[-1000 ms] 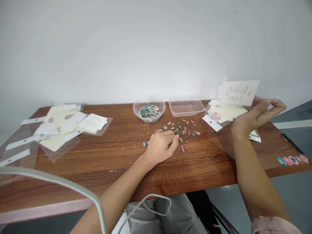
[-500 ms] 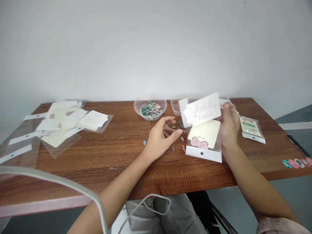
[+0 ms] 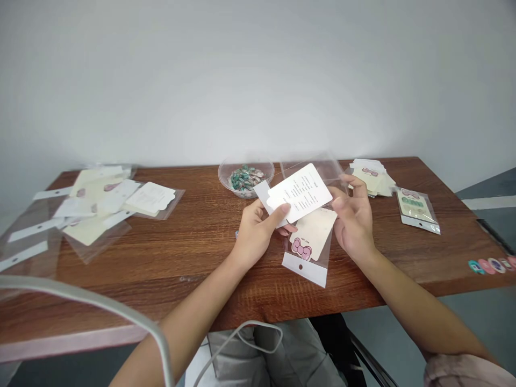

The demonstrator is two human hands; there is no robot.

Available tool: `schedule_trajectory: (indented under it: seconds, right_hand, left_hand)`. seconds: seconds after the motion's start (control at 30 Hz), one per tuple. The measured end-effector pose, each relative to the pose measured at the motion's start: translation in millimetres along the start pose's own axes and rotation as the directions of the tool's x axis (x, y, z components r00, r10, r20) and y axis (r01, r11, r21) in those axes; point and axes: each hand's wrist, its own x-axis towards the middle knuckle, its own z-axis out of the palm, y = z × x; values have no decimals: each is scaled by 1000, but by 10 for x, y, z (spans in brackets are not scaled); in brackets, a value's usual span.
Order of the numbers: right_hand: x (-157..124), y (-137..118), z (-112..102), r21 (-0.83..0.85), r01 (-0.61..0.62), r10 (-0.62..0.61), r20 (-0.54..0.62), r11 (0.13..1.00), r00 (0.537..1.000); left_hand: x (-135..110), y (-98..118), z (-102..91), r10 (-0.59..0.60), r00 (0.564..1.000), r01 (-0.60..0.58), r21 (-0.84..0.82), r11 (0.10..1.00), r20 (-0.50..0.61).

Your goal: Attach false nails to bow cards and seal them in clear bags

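Observation:
My left hand (image 3: 258,231) is closed on a white printed card (image 3: 300,192) in a clear bag with a white header strip, its thumb pressed on the card's face. Below and partly behind that card is a clear bagged card with a pink bow (image 3: 306,242), tilted, its white header with a hole toward me. At the right edges of both cards is my right hand (image 3: 355,215), its thumb and curled fingers at the bagged bow card's upper corner; the exact contact is partly hidden.
Several bagged cards (image 3: 97,199) lie overlapping at the left. A clear bowl (image 3: 245,177) of green and pink pieces stands at the back, beside a clear box (image 3: 310,161). At the right are a card stack (image 3: 373,177) and a filled bag (image 3: 419,209). A white cable (image 3: 121,309) crosses the front.
The cards have moved left and turned. My left hand, apart from them before, now grips the printed card. My right hand has shifted left, showing the card stack behind it.

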Motion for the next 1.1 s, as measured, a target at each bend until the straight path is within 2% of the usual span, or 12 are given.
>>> schedule_trajectory:
  seconds: [0.17,0.27,0.37,0.43,0.53,0.6,0.73,0.8,0.87,0.97,1.07,1.1]
  right_hand:
    - [-49,24,22,32,63,-66,125,998,990]
    - [-80,45,32,19,199,-200,132,980,971]
    - [-73,46,14,-44,341,-333,134,939,933]
    - [-34,38,-17,-120,465,-451,126,877,884]
    - [56,8,-86,-238,652,-644,121,720,755]
    - [120,-30,-148,-302,694,-704,92,654,704]
    - [278,-96,-373,-417,602,-704,-144,681,696]
    - [399,-78,-574,-480,549,-713,-283,684,641]
    - [542,-4,-828,-536,524,-737,-337,662,586]
    - [743,194,-1228,-599,431,-717,-395,675,574]
    - [862,427,-1503,-684,222,-629,-430,695,648]
    - [879,498,-1550,-709,148,-582,-421,690,695]
  left_hand:
    - [18,2,-45,-2,1000,1,-73,997,-10]
    - [6,38,-62,-23,1000,23,-94,995,-4]
    - [-11,83,-64,-9,1000,10,-118,993,13]
    - [-22,110,-62,9,999,-4,-134,991,33]
    - [-35,153,-72,43,998,-34,-164,986,51]
    - [-38,180,-94,77,995,-65,-189,980,57]
    - [-26,209,-153,108,994,-100,-182,978,31]
    - [-10,206,-169,113,994,-109,-169,980,13]
    - [8,188,-171,103,995,-101,-161,982,5]
    - [30,137,-161,68,998,-68,-142,988,-2]
    - [37,75,-159,42,999,-42,-99,994,-5]
    - [37,59,-161,39,999,-39,-84,996,-1]
